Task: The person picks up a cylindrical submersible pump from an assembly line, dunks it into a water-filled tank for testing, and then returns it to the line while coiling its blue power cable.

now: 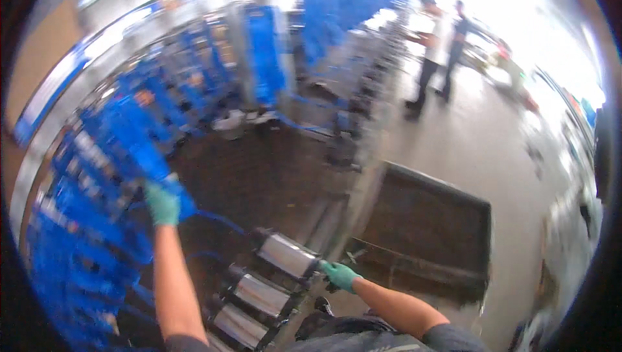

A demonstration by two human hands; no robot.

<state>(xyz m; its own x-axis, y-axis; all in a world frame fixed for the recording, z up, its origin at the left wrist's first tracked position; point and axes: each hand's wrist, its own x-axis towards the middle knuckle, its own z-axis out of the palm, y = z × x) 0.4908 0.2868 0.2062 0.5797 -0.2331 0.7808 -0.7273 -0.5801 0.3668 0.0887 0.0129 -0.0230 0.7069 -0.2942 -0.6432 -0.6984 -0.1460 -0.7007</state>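
Note:
My left hand (162, 204), in a green glove, is closed at the lower end of a long blue panel (141, 148); motion smears its fingers. A thin blue hose (221, 218) runs from beside that panel toward the nearest silver cylinder. This shiny silver cylinder (288, 255) has dark end caps and lies on its side. At its right end is my right hand (341, 277), also green-gloved, with bent fingers closed on the end. Closer to my body, a second silver cylinder (260, 294) and a third silver cylinder (240, 326) lie in the same row.
Many blue panels (84, 222) curve along the left side, and an upright blue panel (264, 54) stands farther back. A dark, rimmed cart or tray (431, 222) is on the right. Two people (431, 54) stand in the far aisle. Much of the view is blurred.

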